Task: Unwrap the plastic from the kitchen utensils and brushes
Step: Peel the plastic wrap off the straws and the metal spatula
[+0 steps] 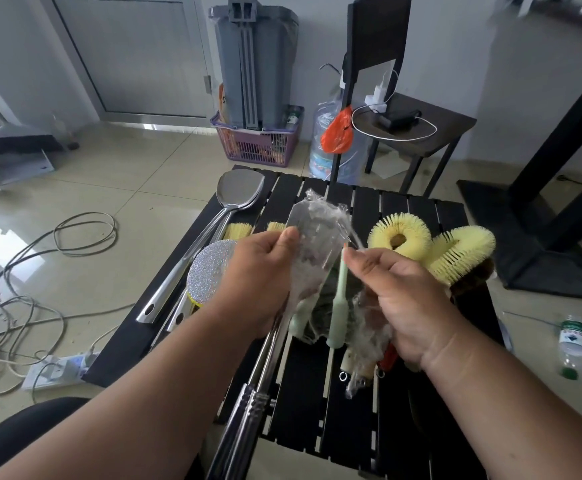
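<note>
My left hand [258,275] grips a long steel utensil [248,410] whose head is wrapped in clear plastic [317,230], held up over the black slatted table [317,427]. My right hand [403,299] pinches a stretched strip of that plastic near its thumb and also holds a crumpled wad of clear wrap [369,317]. Two pale green thin brushes [338,306] lie below between my hands. Yellow bristle brushes [449,247] lie at the table's right. An unwrapped steel spatula [237,192] lies at the left, beside a glittery silver scrubber [209,268].
A grey bin in a purple basket [258,143], a water jug [331,154] and a dark side table [417,126] stand beyond the table. Cables and a power strip [53,372] lie on the tiled floor to the left. A small plastic bottle [572,344] lies at the right.
</note>
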